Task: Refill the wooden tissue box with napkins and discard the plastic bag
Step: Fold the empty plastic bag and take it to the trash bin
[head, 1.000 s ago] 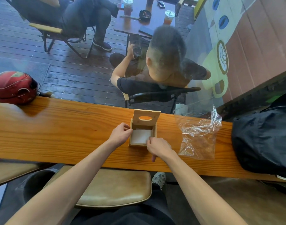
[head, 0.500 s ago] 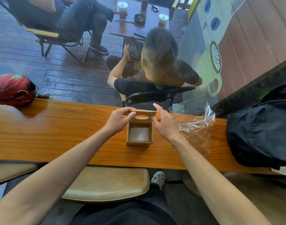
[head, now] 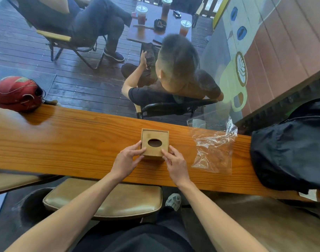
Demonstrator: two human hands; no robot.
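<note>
The wooden tissue box (head: 155, 143) sits on the long orange-brown tabletop (head: 73, 142), near its middle — a small, square, light-wood box with its lid down flat inside a raised rim and a dark oval opening cut in the centre of the lid; no napkin shows through the hole. The left hand (head: 125, 161) holds the box at its 8 o'clock corner, thumb lying on the lid's edge and the other fingers curled against the near side. The right hand (head: 175, 163) meets it at the 4 o'clock corner, thumb tip resting on the lid just beside the oval, the remaining fingers loosely bent along the right side. At 3 o'clock from the box, apart from it, lies the plastic bag (head: 212, 151) — clear, crumpled, flat on the wood, its upper end bunched up near the far edge. Farther toward 3 o'clock a black backpack (head: 290, 150) rests on the tabletop, and at 10 o'clock, well apart, a red helmet (head: 17, 93) sits at the far left end.
</note>
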